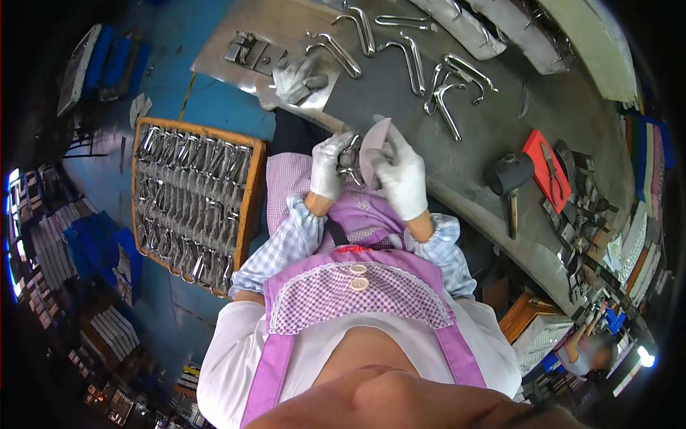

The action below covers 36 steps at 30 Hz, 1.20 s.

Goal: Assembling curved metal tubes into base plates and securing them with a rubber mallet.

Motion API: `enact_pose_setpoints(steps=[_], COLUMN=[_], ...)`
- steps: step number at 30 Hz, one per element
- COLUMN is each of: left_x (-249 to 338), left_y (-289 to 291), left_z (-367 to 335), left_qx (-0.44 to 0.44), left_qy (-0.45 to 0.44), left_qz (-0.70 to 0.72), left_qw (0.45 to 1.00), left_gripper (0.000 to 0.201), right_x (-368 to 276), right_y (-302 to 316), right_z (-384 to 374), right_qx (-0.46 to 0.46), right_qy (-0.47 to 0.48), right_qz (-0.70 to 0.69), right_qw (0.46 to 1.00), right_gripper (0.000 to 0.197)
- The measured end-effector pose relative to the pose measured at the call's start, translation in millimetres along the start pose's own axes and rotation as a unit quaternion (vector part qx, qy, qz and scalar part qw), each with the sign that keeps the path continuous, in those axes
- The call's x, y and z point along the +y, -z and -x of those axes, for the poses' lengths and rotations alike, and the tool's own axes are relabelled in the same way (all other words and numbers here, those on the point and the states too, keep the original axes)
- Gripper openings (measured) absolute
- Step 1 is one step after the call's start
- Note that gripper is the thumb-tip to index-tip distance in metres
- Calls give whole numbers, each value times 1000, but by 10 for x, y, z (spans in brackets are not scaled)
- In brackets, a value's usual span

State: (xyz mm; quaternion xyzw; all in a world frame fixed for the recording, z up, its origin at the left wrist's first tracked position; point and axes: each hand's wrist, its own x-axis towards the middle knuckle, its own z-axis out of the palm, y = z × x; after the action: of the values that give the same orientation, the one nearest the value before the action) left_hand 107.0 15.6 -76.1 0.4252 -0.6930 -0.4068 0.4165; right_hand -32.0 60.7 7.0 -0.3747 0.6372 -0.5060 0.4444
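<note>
"So, where's the chrome fitting (349,160)?"
"Btwn my L hand (329,168), curled round it & nearer, and R hand (404,181), pinching the grey sheet (370,152) just beside, long axis approx. fore-aft. Fitting's axis? Can't tell."

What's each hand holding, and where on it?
Left hand: a shiny metal piece, by its left side. Right hand: a curved grey sheet, by its right side.

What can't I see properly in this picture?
In the head view:
Shiny metal piece: partly hidden by the left hand and the grey pad.
Long pale object: cut off by the top edge.
Metal parts in the wooden tray: too small and crowded to count surely.
Another person, lower right: too small and blurred.
</note>
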Motion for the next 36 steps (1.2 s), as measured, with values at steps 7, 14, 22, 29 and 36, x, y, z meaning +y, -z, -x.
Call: enact_pose_setpoints(steps=[7, 14, 22, 29, 36], left_x=[-116, 49, 22, 347, 684], left_y=[-33, 94, 399, 593, 549], left_z=[135, 53, -317, -820, -1118], left_qx=[24, 38, -92, -264, -333], left_qy=[221, 290, 172, 177, 378], left_qz=[233, 386, -109, -77, -11], left_qw=[947, 875, 975, 945, 864], left_gripper=[23, 21, 49, 37, 36], right_x=[-204, -47, 179, 944, 1630], right_y=[-94, -136, 1350, 2222, 2765], right_z=[22, 68, 20, 444, 467], right_qx=[-67, -46, 253, 402, 351], right_qy=[-42, -12, 167, 65, -74], right_qz=[166, 49, 354, 590, 377], right_qw=[983, 998, 885, 697, 854], right_gripper=[51, 53, 53, 69, 53])
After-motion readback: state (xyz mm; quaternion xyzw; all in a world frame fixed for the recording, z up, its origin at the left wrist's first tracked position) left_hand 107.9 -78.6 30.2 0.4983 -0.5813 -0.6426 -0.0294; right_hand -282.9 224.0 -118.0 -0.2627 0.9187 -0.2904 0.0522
